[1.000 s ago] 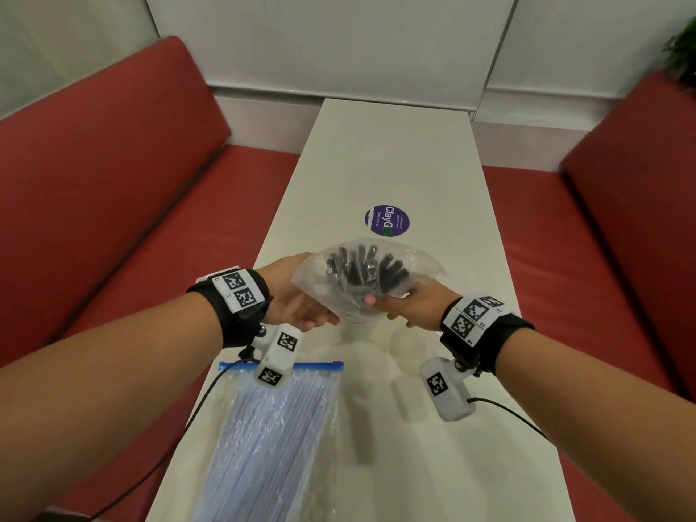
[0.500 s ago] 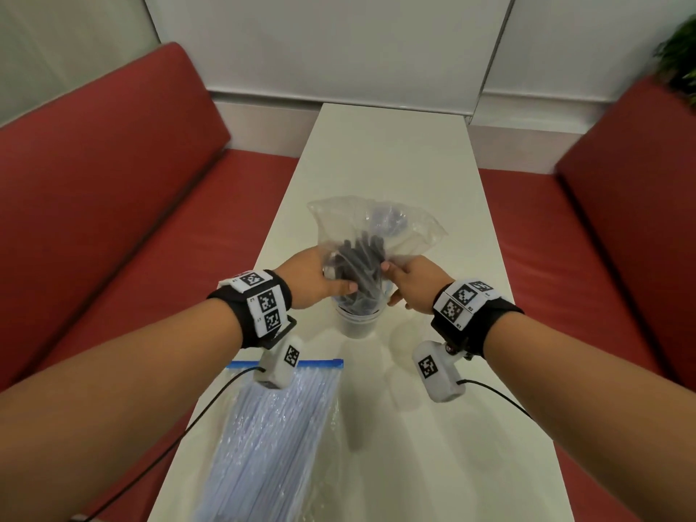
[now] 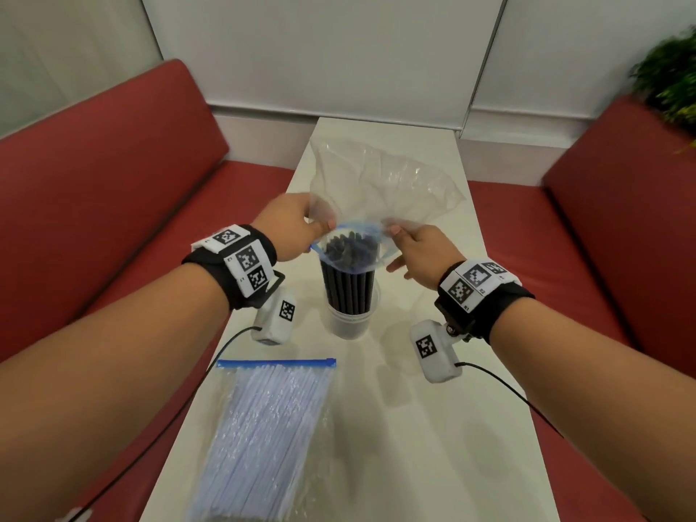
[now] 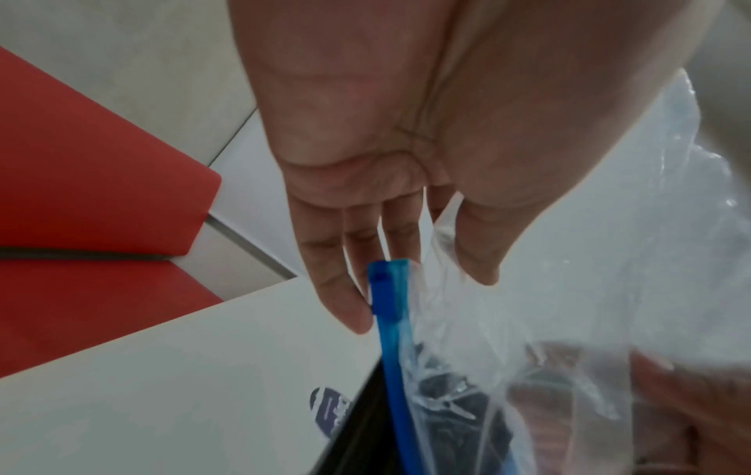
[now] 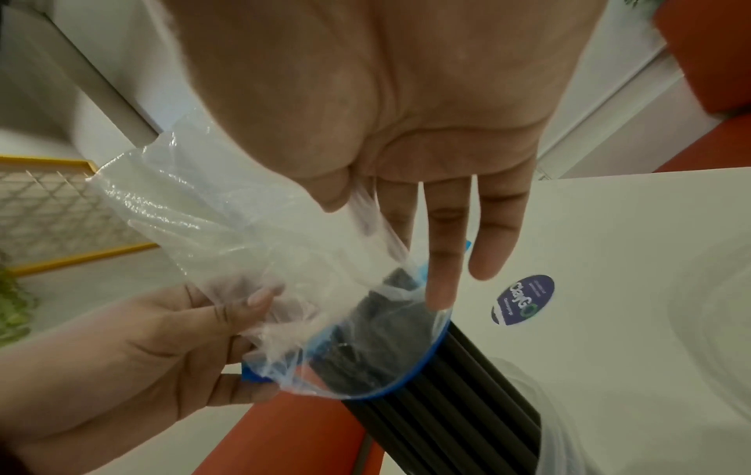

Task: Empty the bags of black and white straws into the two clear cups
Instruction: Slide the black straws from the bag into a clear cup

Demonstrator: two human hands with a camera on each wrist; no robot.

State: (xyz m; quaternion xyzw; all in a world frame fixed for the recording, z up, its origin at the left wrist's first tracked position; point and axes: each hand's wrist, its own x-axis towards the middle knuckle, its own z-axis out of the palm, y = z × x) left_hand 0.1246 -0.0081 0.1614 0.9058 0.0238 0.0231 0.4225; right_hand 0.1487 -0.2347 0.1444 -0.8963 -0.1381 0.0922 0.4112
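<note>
A clear cup stands mid-table with a bundle of black straws upright in it. An upturned clear zip bag hangs over the straw tops, its blue mouth ringing them. My left hand pinches the bag's left side near the mouth, the plastic caught between thumb and fingers. My right hand pinches the right side with the thumb against the plastic, its other fingers straight. A sealed bag of white straws lies flat at the near left.
The narrow white table runs between red bench seats on both sides. A round purple sticker lies beyond the cup. A faint clear rim, maybe the second cup, shows at the right. A plant stands at the far right.
Both hands have risen with the bag. It has slid up off the black straws, which now stand bare in the cup below the bag's mouth.
</note>
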